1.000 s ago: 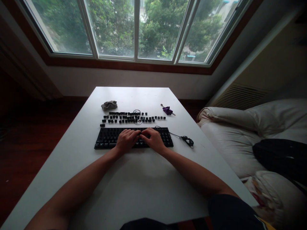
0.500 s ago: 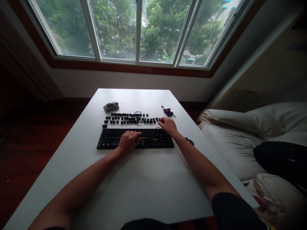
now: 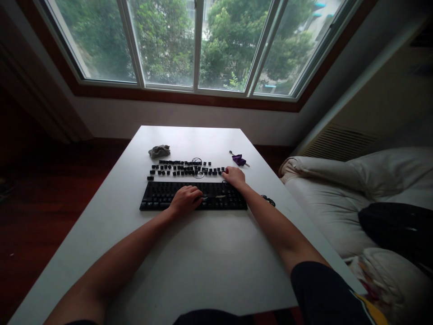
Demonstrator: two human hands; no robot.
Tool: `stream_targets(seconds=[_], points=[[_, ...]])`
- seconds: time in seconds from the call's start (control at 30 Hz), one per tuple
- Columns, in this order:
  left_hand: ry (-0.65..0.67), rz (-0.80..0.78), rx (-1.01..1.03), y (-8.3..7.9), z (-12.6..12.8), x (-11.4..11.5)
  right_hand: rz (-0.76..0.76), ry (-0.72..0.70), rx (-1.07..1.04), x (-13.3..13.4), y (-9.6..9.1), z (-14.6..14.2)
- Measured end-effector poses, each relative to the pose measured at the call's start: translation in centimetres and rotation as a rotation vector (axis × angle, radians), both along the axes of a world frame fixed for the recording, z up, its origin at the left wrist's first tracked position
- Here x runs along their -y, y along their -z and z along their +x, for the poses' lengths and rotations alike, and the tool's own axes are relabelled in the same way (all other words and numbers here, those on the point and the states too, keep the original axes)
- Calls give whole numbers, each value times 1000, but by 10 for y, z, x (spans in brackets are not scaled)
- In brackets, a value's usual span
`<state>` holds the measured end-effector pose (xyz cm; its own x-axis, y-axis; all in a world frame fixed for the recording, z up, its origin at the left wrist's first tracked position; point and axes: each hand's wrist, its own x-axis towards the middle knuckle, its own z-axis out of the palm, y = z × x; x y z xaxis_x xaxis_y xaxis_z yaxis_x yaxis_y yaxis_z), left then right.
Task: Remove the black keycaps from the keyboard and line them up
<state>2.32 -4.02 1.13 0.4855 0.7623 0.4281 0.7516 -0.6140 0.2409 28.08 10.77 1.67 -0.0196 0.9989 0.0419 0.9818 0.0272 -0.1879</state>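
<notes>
Near the middle of the frame, a black computer keyboard (image 3: 157,197) lies on the white table (image 3: 189,262), loose keycaps (image 3: 204,169) lined up just above it. The left hand (image 3: 186,199) is over the keyboard, its fingers curled by a thin tool (image 3: 219,197); I cannot tell whether they grip it. Right of centre, the right hand (image 3: 234,176) has its fingers bunched at the rows' right end; whether they pinch 1 keycap is hidden. The step seems to be picking out a keycap, which calls for a light 2-finger hold, neighbours undisturbed.
</notes>
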Motion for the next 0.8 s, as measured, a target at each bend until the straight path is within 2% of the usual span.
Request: stream_targets(seconds=[0.3,0.43,0.6,0.67,0.73,0.8], points=[[20,13,-11,-1,0,0,19,-15,-32,6,-2,3],[60,13,-29,-2,-1,0,87,-56,-91,15,-5,6],[79,-3,-10,-1,-2,-1,182,-360,-303,47,-12,6],[64,-12,31,0,-2,-1,166,-496,-427,63,-17,4],[35,-18,95,-1,-2,-1,88,-596,-552,78,-22,2],[-7,-26,171,-2,-2,-1,-65,-648,-685,89,-28,0]])
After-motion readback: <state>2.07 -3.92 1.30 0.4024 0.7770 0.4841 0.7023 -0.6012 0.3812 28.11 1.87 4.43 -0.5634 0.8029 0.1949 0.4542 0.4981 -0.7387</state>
